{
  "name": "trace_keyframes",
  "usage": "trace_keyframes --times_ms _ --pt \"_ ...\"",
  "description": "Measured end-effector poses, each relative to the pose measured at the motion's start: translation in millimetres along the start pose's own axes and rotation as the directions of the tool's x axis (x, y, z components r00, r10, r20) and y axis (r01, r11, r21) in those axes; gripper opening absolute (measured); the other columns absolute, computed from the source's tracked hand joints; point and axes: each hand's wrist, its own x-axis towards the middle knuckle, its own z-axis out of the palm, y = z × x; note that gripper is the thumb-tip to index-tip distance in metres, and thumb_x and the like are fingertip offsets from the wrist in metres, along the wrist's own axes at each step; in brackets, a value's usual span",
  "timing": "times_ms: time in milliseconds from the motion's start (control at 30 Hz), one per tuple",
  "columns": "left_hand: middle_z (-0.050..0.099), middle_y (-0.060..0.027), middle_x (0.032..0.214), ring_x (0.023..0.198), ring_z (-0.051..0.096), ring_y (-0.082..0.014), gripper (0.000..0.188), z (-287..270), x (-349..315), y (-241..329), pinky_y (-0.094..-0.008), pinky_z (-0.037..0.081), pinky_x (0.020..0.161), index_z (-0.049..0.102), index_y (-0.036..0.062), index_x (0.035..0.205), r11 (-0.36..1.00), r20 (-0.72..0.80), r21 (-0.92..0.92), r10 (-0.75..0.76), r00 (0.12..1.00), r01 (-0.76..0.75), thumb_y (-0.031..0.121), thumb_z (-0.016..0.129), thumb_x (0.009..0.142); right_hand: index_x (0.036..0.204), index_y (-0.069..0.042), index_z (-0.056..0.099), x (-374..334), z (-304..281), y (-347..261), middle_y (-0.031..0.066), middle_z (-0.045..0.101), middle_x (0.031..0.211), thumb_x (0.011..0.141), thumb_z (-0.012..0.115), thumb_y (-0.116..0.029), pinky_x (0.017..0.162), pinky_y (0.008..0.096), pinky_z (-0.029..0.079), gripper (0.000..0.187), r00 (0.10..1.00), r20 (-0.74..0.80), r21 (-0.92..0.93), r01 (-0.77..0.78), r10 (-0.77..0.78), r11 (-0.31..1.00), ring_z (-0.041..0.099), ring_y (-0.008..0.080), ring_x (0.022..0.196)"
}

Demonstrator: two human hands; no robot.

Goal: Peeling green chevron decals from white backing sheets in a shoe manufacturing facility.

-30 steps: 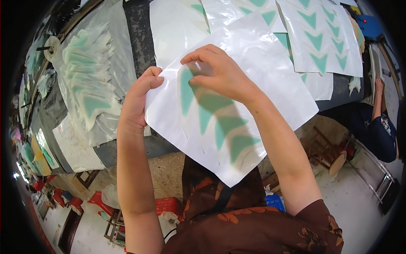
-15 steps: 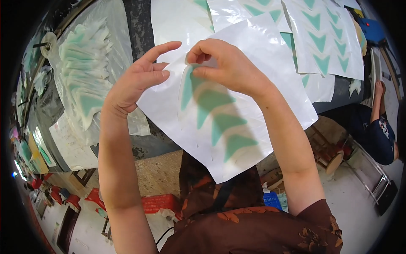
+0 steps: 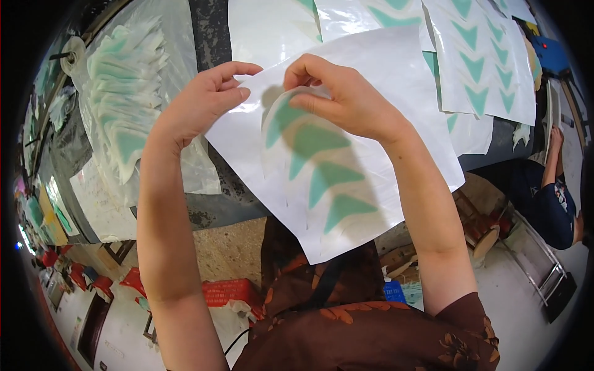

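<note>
White sheet [image 3: 396, 68], green chevrons [image 3: 337, 176]; right hand [image 3: 352, 96] grip clamped on topmost chevron [image 3: 279, 120]; left hand [image 3: 197, 104] grip unclear.

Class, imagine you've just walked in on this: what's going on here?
A person's right hand pinches the upper edge of a pale-bordered green piece on a white sheet, where more such pieces lie in a row. The left hand is at the sheet's left edge; whether it grips the sheet is unclear. A heap of similar pieces lies to the left, and other patterned sheets lie beyond.
</note>
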Motion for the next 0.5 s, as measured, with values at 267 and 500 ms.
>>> trace_keyframes --times_ms 267,500 --pt "0.059 -0.0013 0.077 0.070 0.052 -0.0106 0.028 3 13 -18 -0.0264 0.045 0.067 0.060 0.0083 0.117 0.958 -0.147 0.255 0.176 0.973 -0.134 0.011 0.054 0.090 0.091 -0.003 0.064 -17 -18 -3 0.0062 0.064 0.087 0.080 0.063 -0.006 0.077 0.0318 0.048 0.011 0.983 0.086 -0.130 -0.148 0.160 0.980 0.061 0.0209 0.084" --pt "0.063 -0.0097 0.082 0.074 0.058 -0.0206 0.027 14 18 -20 -0.0322 0.047 0.072 0.060 0.0108 0.116 0.918 -0.210 0.340 0.284 0.936 -0.203 0.011 0.054 0.090 0.090 -0.003 0.063 -78 -43 -5 0.0014 0.060 0.087 0.078 0.065 0.005 0.077 0.0272 0.046 0.015 0.975 -0.221 0.392 0.084 0.005 0.916 0.057 0.0136 0.084"
